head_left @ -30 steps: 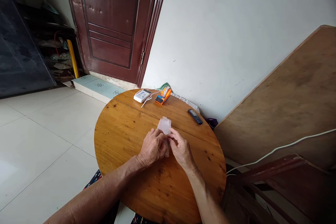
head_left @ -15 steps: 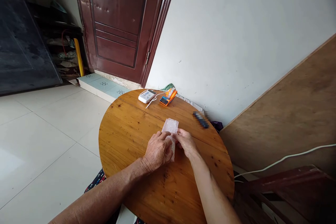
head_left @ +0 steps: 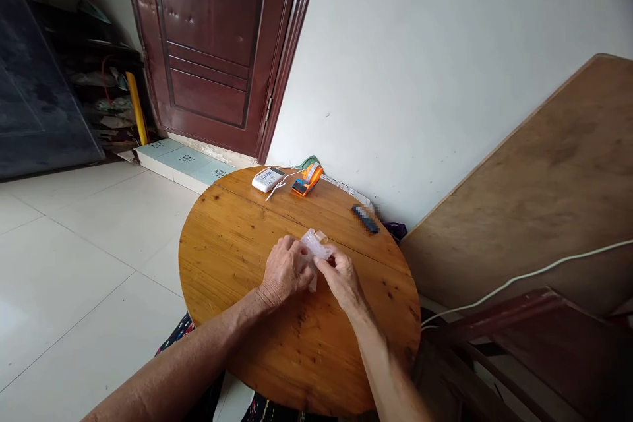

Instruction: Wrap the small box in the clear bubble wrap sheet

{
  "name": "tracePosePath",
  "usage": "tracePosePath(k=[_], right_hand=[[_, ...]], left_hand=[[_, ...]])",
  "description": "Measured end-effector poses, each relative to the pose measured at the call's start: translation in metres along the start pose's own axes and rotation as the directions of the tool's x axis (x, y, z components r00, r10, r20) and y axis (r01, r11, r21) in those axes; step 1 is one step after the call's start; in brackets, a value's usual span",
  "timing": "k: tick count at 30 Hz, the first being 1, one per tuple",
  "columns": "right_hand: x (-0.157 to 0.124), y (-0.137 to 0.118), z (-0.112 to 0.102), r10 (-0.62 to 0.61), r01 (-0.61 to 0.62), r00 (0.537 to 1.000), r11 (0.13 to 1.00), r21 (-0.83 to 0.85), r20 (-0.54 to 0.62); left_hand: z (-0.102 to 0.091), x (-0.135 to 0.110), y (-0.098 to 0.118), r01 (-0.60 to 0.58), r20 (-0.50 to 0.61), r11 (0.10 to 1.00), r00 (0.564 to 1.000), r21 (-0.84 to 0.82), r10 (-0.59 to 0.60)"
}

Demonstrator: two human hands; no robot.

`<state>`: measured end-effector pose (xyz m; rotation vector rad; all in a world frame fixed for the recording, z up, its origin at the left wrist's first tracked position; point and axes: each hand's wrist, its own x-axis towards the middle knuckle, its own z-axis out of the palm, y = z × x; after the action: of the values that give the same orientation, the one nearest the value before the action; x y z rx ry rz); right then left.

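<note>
A small sheet of bubble wrap (head_left: pixel 314 245), whitish and translucent, lies partly under my hands near the middle of the round wooden table (head_left: pixel 222 257). Its far end curls up, and a clear, shiny strip shows at that edge. My left hand (head_left: pixel 288 267) has its fingers bent around the left side of the wrap. My right hand (head_left: pixel 340 271) pinches the right edge between thumb and fingers. Whether anything lies inside the wrap is hidden.
At the table's far edge sit a white device with a cord (head_left: pixel 268 179) and an orange tape dispenser (head_left: pixel 307 179). A dark, pixelated object (head_left: pixel 364 218) lies to their right. Beyond are a white wall (head_left: pixel 395 79) and a leaning wooden board (head_left: pixel 534 184).
The far end of the bubble wrap, flat before, is now raised and curled back towards me. My right hand has closed in on its edge. The whole view has shifted slightly.
</note>
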<state>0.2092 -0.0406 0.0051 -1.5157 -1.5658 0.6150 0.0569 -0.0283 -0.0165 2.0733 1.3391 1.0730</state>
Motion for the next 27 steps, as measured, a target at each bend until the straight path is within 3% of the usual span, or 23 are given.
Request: tracePosePath(k=[4,9,16,19,22,25,27], right_hand=[[-0.016,-0.005,0.002,-0.130,0.125,0.991,0.986,-0.107,-0.041],[-0.027,-0.005,-0.002,-0.322,0.319,0.947,0.928,-0.190,0.017],[-0.047,0.003,-0.004,-0.365,0.377,0.926,0.877,-0.297,0.098],[-0.048,0.007,0.003,-0.361,0.355,0.931,0.876,-0.326,0.043],[-0.041,0.005,0.007,-0.325,0.308,0.945,0.918,-0.248,-0.028],[-0.031,0.000,0.004,-0.145,0.142,0.989,0.988,-0.065,-0.041],[-0.024,-0.001,0.001,0.029,-0.031,0.999,0.997,0.076,0.033]], left_hand=[[0.002,0.003,-0.008,0.067,-0.027,0.989,0.997,-0.132,-0.072],[0.000,0.007,-0.013,-0.022,0.080,0.958,0.996,-0.286,0.047],[-0.012,0.008,-0.008,0.032,0.237,0.933,0.970,-0.358,0.058],[-0.017,0.007,-0.007,0.032,0.245,0.926,0.967,-0.376,0.066],[-0.018,0.007,-0.007,0.071,0.256,0.901,0.966,-0.429,0.046],[-0.020,0.009,-0.008,0.185,0.322,0.810,0.947,-0.557,0.005],[-0.022,0.011,-0.009,0.253,0.375,0.757,0.927,-0.602,-0.011]])
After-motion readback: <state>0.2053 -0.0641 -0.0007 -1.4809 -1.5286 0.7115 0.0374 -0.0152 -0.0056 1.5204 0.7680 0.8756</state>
